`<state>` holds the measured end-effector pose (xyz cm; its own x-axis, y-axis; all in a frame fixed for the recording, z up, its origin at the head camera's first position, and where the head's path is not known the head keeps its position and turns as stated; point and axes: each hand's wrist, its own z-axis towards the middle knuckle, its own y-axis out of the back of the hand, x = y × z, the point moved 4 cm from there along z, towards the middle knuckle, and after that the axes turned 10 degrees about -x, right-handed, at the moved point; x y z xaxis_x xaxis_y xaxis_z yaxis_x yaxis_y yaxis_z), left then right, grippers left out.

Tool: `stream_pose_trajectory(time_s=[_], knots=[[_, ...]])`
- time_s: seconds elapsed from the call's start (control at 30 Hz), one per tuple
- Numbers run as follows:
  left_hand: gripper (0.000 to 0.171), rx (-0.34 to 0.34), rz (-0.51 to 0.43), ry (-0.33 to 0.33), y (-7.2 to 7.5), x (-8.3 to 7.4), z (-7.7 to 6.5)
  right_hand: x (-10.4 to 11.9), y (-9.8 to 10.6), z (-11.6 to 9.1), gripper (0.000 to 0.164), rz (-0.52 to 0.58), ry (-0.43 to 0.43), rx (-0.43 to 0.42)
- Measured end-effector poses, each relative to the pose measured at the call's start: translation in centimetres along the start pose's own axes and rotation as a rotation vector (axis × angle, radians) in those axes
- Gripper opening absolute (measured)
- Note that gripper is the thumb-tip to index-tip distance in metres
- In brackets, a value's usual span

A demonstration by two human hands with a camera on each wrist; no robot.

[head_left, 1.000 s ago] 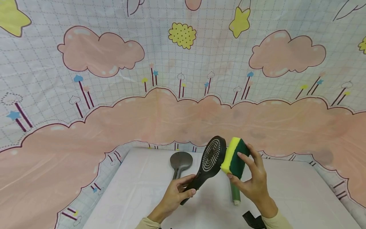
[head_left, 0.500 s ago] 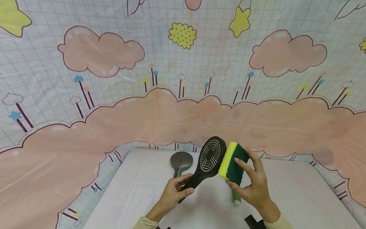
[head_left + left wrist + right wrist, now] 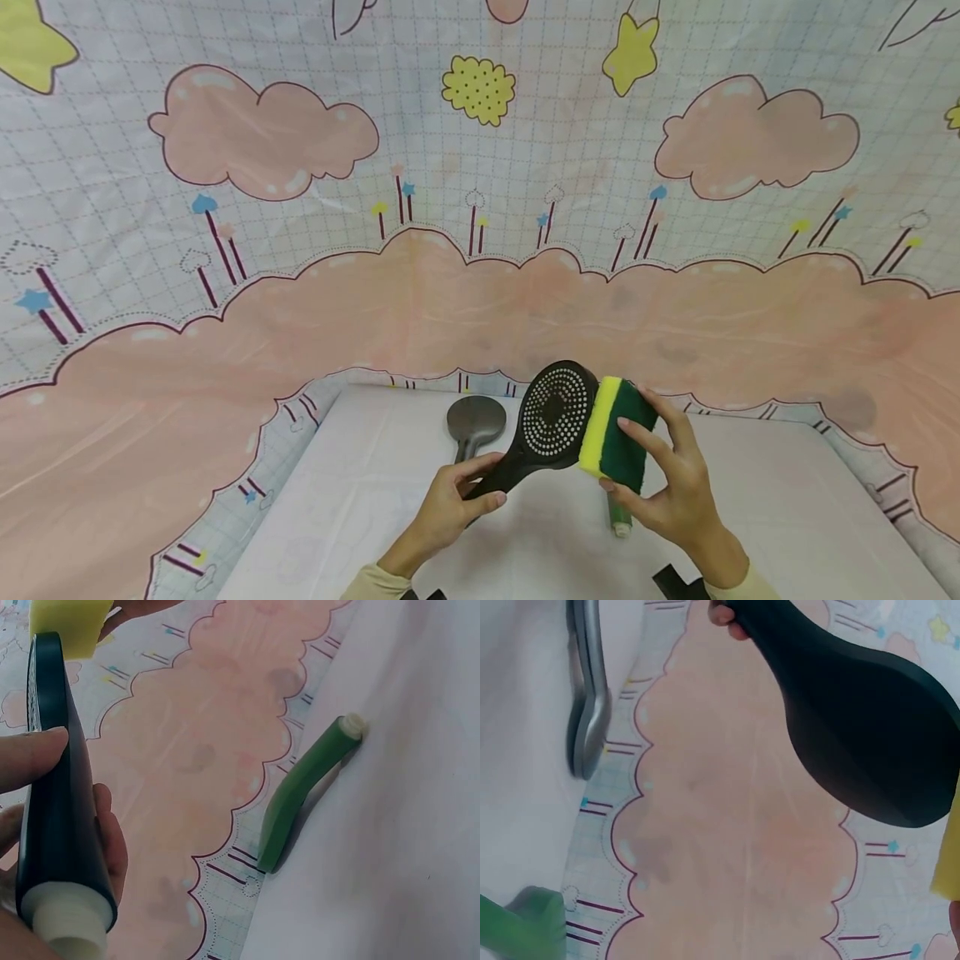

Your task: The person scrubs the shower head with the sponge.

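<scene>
My left hand (image 3: 446,504) grips the handle of a black shower head (image 3: 555,417), its round nozzle face tilted up toward the head camera. Between the thumb and fingers of my right hand (image 3: 682,492) is a sponge (image 3: 626,429), yellow on one side and dark green on the other. The sponge's yellow side meets the rim of the shower head. At the lower end of the handle, the left wrist view shows a white threaded-looking connector (image 3: 71,919). The right wrist view catches the shower head's smooth back (image 3: 870,727) and a strip of the yellow sponge (image 3: 949,855).
A grey shower head (image 3: 476,419) lies on the white table (image 3: 337,500) behind my left hand. Below the sponge lies a green shower-head-like piece (image 3: 304,787) with a pale end, partly hidden in the head view. A patterned cloth (image 3: 480,317) hangs behind the table.
The shower head has turned so its nozzle face shows more fully. The sponge has dropped slightly along its rim, then shifted a little right. Both hands keep their holds.
</scene>
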<state>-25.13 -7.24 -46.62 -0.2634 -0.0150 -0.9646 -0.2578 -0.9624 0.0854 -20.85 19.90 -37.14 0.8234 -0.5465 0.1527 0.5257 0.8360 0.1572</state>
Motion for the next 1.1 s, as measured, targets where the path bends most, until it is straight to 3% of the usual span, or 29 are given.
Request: stream_pose_trajectory(time_s=[0.23,0.63,0.8,1.1], knots=[[0.051,0.004,0.038,-0.038,0.2,-0.1,-0.1,-1.2,0.5,0.1,0.07,0.055,-0.068,0.023],[0.048,-0.083,0.261,-0.099,1.1,-0.1,-0.4,-2.0,0.8,-0.1,0.061,0.12,-0.198,0.096],[0.048,-0.108,0.295,-0.139,1.2,-0.3,-0.4,-2.4,0.8,-0.2,0.062,0.142,-0.256,0.105],[0.049,-0.24,0.346,-0.184,1.4,-0.5,-0.3,-2.4,0.7,-1.2,0.068,0.178,-0.291,0.134]])
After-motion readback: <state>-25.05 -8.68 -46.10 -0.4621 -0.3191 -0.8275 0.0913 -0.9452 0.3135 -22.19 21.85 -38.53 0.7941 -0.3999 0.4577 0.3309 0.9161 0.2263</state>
